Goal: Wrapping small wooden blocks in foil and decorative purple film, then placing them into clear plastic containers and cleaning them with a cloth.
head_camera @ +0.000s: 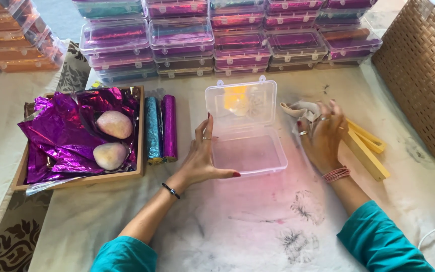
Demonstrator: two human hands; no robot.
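left hand (201, 153): open, fingers spread, pressed flat against left wall of clear plastic box (247, 151); steadies it, nothing clamped.
right hand (322, 138): just right of box, fingers curled over crumpled pale cloth (298, 110); firm grip or mere rest cannot tell.
hands: apart, one each side of box.
box position: mid-desk, long side toward near edge, hinged lid (241, 103) thrown back toward far edge.
box contents: tray looks empty; yellow patch seen through lid, on it or beneath cannot tell.
wooden tray (139, 132): toward left edge of desk, lined with crumpled purple foil (61, 133); holds two pale rounded lumps (114, 124), unwrapped, one behind the other.
foil rolls: teal roll (152, 130) and purple roll (169, 127) lying side by side between tray and box, within left hand's reach.
yellow wooden pieces (366, 146): flat on desk, right of right hand, partly under it.
stacked boxes (182, 43): closed clear lidded boxes along far edge, several high, foil-wrapped contents in purple, teal, orange; more at far left corner.
wicker basket (424, 70): far right corner, contents hidden.
desk (258, 221): pale covering, ink-like smudges near front edge.
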